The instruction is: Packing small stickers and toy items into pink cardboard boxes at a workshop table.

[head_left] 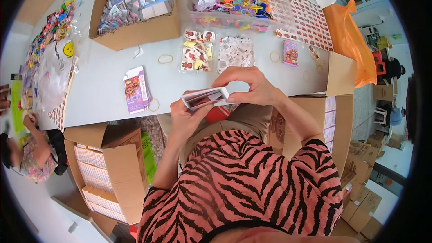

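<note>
Over my lap, at the table's front edge, both hands grip a small open paper box [201,94], held with its open side up and partly shadowed inside. My left hand [183,118] is closed round its near left side, the thumb along the near edge. At its right end, the fingers and thumb of my right hand [253,89] pinch it. Left of it lies a flattened purple printed carton [136,91] beside a rubber band [154,105]. Beyond my hands rest a clear packet of character stickers [197,53] and a packet of black-and-white printed pieces [236,55].
A cardboard box [144,36] of small packets and a clear bin [225,20] of colourful trinkets stand at the back. Right are a small purple box [290,54], sticker sheets [311,20] and an orange bag [350,45]. Below left, a carton [123,166] holds boxes. Another person [38,155] sits far left.
</note>
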Demonstrator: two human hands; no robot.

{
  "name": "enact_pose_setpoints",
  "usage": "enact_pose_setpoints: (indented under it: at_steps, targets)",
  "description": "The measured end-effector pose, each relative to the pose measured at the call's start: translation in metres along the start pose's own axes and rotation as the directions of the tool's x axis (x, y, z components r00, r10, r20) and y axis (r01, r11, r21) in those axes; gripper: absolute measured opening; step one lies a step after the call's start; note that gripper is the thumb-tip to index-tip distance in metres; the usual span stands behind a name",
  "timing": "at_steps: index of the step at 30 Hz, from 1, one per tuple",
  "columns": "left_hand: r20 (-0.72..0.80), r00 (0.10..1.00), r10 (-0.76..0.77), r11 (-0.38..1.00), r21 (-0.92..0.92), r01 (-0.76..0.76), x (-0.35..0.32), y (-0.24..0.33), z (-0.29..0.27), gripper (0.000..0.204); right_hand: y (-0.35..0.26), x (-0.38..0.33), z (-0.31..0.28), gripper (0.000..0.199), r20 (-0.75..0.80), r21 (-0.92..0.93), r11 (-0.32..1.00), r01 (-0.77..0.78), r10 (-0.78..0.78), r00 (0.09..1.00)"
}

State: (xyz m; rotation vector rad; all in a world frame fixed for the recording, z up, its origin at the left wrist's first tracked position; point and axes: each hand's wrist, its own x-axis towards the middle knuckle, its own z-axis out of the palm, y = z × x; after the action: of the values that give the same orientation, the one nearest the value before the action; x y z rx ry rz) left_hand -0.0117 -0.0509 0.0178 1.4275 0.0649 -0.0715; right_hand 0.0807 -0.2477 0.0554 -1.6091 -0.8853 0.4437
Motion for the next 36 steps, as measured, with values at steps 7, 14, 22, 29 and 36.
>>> enact_pose_setpoints:
  at_steps: [7, 14, 22, 29, 36]
  targets:
    - [0.145, 0.920, 0.365, 0.910, 0.154, -0.386, 0.007, 0.013, 0.003, 0.030, -0.015, -0.004, 0.001, 0.026, 0.020, -0.112, 0.976, 0.188, -0.187, 0.982]
    - [0.145, 0.912, 0.384, 0.896, 0.180, -0.406, 0.008, 0.013, 0.003, 0.029, -0.011, -0.006, 0.001, 0.026, 0.017, -0.119, 0.974, 0.191, -0.190, 0.982]
    - [0.059, 0.995, 0.081, 0.991, -0.112, -0.074, 0.003, 0.002, 0.013, 0.057, -0.008, -0.010, 0.019, 0.044, -0.291, -0.229, 0.959, 0.168, -0.232, 0.928]
    - [-0.162, 0.920, 0.358, 0.932, 0.120, -0.341, 0.003, 0.001, 0.020, 0.083, -0.001, -0.007, 0.024, 0.044, -0.316, -0.004, 0.995, 0.098, -0.094, 0.944]
    - [-0.148, 0.865, 0.480, 0.868, 0.220, -0.445, 0.002, -0.005, 0.016, 0.077, -0.004, -0.009, 0.020, 0.039, -0.304, -0.036, 0.994, 0.107, -0.113, 0.946]
